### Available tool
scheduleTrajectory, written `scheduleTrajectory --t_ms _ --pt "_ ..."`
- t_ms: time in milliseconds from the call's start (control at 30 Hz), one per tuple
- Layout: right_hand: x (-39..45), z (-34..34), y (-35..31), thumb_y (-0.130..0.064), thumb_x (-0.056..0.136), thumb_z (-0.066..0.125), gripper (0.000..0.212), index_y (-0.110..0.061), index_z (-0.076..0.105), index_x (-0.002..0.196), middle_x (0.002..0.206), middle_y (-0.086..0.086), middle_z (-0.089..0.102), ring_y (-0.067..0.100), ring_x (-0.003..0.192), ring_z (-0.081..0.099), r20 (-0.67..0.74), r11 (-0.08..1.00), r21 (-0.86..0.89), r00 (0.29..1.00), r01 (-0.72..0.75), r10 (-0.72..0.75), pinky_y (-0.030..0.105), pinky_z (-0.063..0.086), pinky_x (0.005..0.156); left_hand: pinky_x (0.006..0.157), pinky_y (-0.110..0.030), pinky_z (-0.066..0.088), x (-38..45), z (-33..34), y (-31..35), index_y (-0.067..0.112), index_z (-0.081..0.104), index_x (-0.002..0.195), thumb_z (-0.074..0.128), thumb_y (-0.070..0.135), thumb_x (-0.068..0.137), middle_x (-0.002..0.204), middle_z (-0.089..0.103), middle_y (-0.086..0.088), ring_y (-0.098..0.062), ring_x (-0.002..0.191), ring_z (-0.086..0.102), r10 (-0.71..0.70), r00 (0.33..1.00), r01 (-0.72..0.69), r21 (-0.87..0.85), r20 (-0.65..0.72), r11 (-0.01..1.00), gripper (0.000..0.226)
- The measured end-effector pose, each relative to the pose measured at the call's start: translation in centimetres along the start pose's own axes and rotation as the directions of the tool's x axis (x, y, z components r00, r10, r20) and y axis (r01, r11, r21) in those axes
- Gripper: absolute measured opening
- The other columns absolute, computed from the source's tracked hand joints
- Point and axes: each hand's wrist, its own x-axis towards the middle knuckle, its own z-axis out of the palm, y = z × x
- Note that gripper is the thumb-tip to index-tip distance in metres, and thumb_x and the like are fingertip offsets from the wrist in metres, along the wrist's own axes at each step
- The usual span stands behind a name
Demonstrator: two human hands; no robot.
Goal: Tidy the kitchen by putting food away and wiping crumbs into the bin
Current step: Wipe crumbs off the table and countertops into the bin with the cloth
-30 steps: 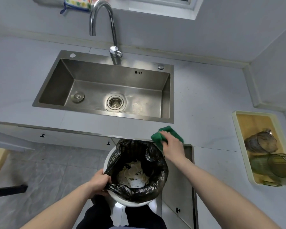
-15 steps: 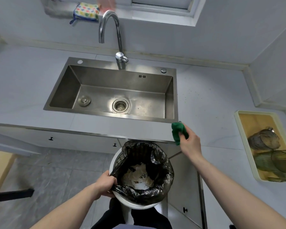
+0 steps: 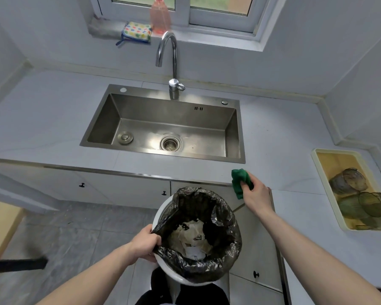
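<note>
My left hand (image 3: 146, 243) grips the bin (image 3: 163, 219) rim at 6 o'clock; my right hand (image 3: 256, 194) clutches the cloth (image 3: 239, 180) at the counter (image 3: 284, 150) edge, 4 o'clock. I see no food out, so I judge wiping is nearly finished. Count: one bin, one cloth, one sink (image 3: 163, 126), one tray (image 3: 317, 164).

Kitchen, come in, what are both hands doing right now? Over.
Left hand grips bin rim, held below counter edge. Right hand grips green cloth on counter. Nothing between cloth and bin.
</note>
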Motion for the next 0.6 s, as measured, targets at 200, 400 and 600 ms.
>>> scheduleTrajectory --t_ms 200,400,600 --pt "-1.2 -0.2 0.1 -0.015 0.099 0.058 0.036 -0.025 0.066 0.133 0.117 -0.002 0.073 0.020 0.109 0.064 -0.017 0.999 0.045 1.000 0.001 0.000 0.024 0.043 0.089 0.066 -0.051 0.064 -0.4 -0.2 0.5 0.012 0.052 0.118 0.047 -0.004 0.082 0.111 0.068 -0.024 -0.036 0.084 0.077 0.018 1.000 -0.018 -0.009 -0.009 1.000 0.040" --pt "-0.3 0.9 1.1 -0.017 0.099 0.059 0.038 -0.028 0.064 0.136 0.123 -0.004 0.072 0.019 0.115 0.063 0.004 0.999 0.034 1.000 -0.015 0.015 0.024 0.043 0.091 0.070 -0.053 0.064 1.3 0.0 0.8 0.015 0.051 0.117 0.048 -0.001 0.081 0.110 0.067 -0.021 -0.036 0.087 0.076 -0.016 1.000 0.017 0.044 -0.019 0.999 0.040" --pt "2.9 0.3 1.6 -0.013 0.099 0.057 0.044 -0.031 0.061 0.139 0.131 -0.007 0.067 0.020 0.122 0.060 0.038 0.999 -0.003 0.998 0.049 -0.048 0.027 0.043 0.098 0.069 -0.051 0.065 3.3 1.3 1.2 0.016 0.052 0.114 0.049 0.001 0.083 0.109 0.065 -0.020 -0.035 0.090 0.073 -0.063 0.997 0.067 0.085 -0.042 0.994 0.034"
